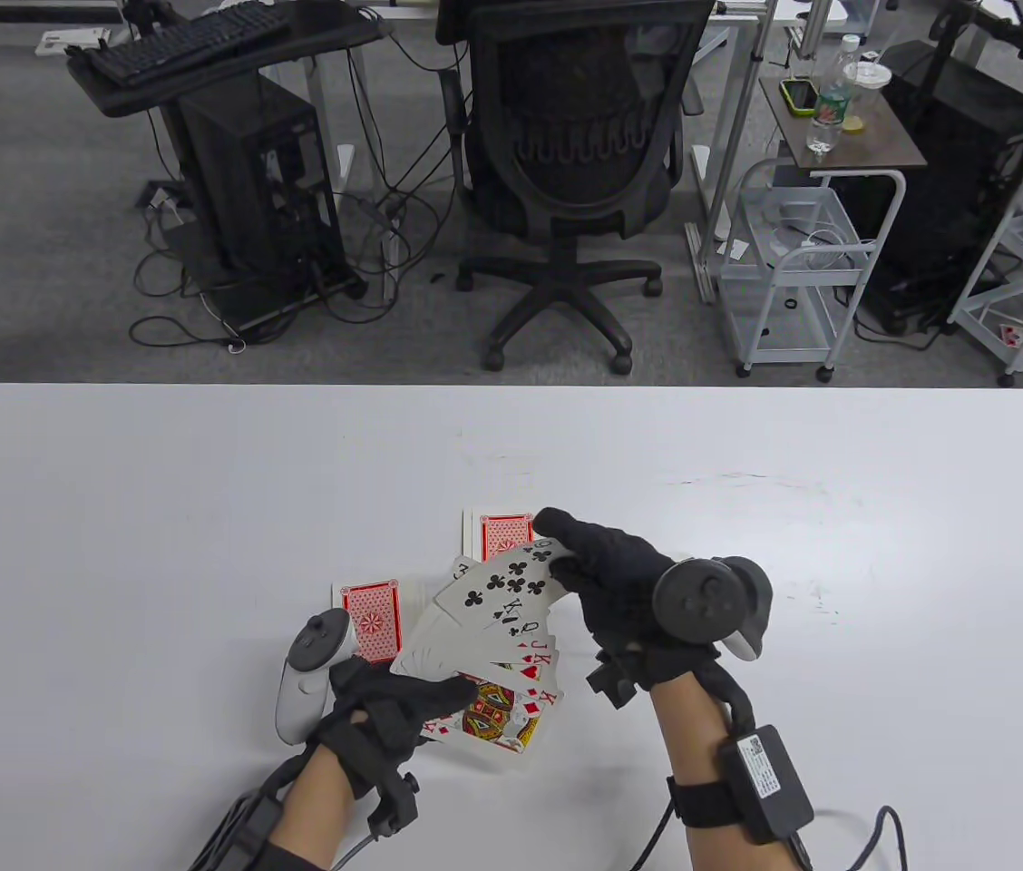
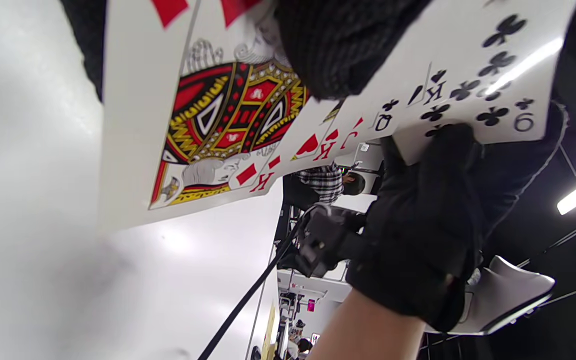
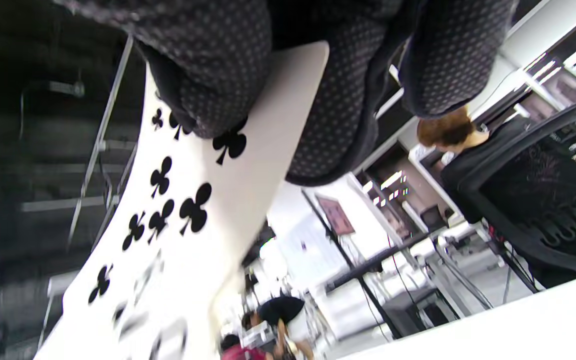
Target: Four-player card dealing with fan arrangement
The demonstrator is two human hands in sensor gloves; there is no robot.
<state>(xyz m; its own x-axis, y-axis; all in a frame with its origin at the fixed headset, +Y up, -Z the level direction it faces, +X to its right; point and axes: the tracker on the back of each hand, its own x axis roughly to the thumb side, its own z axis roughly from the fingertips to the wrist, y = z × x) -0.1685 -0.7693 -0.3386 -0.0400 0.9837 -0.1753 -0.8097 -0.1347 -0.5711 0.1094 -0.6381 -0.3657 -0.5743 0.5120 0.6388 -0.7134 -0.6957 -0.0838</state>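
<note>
Beyond the white counter [image 1: 203, 472] you have a black mesh office chair [image 1: 570, 172] on grey carpet. To its left stands a computer tower [image 1: 258, 181] under a keyboard [image 1: 176, 41]; to its right, a white cart [image 1: 802, 263] and a side table with bottles [image 1: 833, 109].

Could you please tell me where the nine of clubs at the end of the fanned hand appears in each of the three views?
Table view: the white nine of clubs card tops the fan, just above centre-bottom, pinched by the black-gloved right hand.
Left wrist view: upper right, the nine of clubs, upside down.
Right wrist view: left of centre, the card hangs below the gloved fingers.
Shared landmark: the right hand's grip on that card.
</note>
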